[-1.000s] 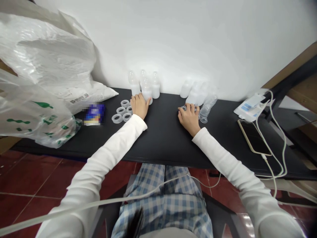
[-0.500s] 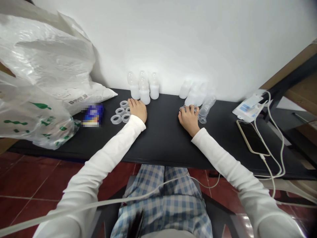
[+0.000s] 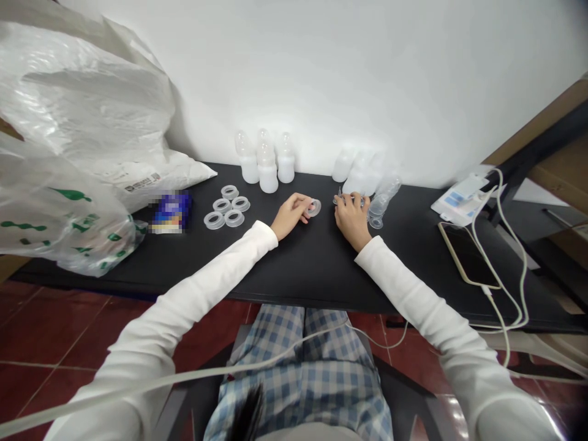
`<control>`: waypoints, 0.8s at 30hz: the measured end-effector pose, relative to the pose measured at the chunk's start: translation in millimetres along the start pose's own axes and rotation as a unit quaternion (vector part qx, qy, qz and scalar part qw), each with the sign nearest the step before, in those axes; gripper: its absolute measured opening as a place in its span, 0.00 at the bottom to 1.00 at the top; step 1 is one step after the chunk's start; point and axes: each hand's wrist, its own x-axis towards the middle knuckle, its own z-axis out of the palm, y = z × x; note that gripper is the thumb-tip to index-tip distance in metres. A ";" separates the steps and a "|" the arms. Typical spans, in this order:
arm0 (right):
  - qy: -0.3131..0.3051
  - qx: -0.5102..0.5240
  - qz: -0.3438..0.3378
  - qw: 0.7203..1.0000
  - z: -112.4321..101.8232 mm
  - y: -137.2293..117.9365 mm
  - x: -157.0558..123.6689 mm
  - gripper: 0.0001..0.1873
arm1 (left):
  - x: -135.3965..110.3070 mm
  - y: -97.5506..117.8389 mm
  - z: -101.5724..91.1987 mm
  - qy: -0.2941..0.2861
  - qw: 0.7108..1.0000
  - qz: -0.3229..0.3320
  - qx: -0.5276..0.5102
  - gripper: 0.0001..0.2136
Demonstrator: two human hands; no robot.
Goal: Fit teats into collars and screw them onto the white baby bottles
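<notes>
My left hand is closed on a translucent bottle collar ring, held over the middle of the table. My right hand has its fingers curled down over small clear pieces that look like bottle nipples; its fingertips hide most of what they grip. Several more collar rings lie grouped on the left. Behind them stand several white baby bottles with clear domed caps. Uncapped whitish bottles stand behind my right hand, with clear dome caps beside them.
A black table runs against a white wall. Large plastic bags and a blue packet occupy its left side. To the right lie a phone with a white cable and a clear pouch. Another cable crosses my lap.
My left hand has moved right from the collar group, carrying one ring toward the middle. My right hand stays over the clear pieces, its fingers slightly shifted.
</notes>
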 end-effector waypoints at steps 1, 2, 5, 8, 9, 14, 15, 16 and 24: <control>0.002 0.001 -0.001 1.000 0.1 0.9 0.7 0.23 | 0.6 0.9 0.9 -0.006 0.996 -0.041 -0.078 0.10; 0.003 0.002 -0.003 1.000 0.0 1.8 1.4 0.23 | 1.0 1.9 1.5 -0.013 0.987 -0.074 -0.139 0.10; -0.002 0.001 -0.009 1.000 -1.3 4.2 4.0 0.22 | 1.2 4.2 2.6 -0.036 0.964 -0.125 -0.233 0.12; -0.013 -0.008 -0.010 1.000 -2.6 5.5 6.7 0.21 | 0.6 4.6 2.4 -0.048 0.956 -0.121 -0.262 0.13; -0.016 -0.011 -0.009 1.000 -2.8 5.8 7.4 0.20 | 0.6 4.2 2.0 -0.044 0.957 -0.112 -0.263 0.12; -0.006 -0.003 -0.011 1.000 -3.2 6.6 9.3 0.20 | 2.7 1.8 -1.8 -0.002 0.969 -0.069 -0.238 0.08; 0.000 0.002 -0.012 1.000 -3.7 6.6 9.4 0.20 | 3.2 1.5 -2.6 0.005 0.969 -0.067 -0.236 0.07; 0.004 0.007 -0.013 1.000 -4.5 6.3 9.5 0.20 | 3.6 1.4 -3.4 0.010 0.969 -0.068 -0.237 0.07; 0.067 0.055 -0.014 0.996 -15.4 0.1 8.4 0.20 | 3.7 0.4 -5.8 0.002 0.967 -0.077 -0.241 0.06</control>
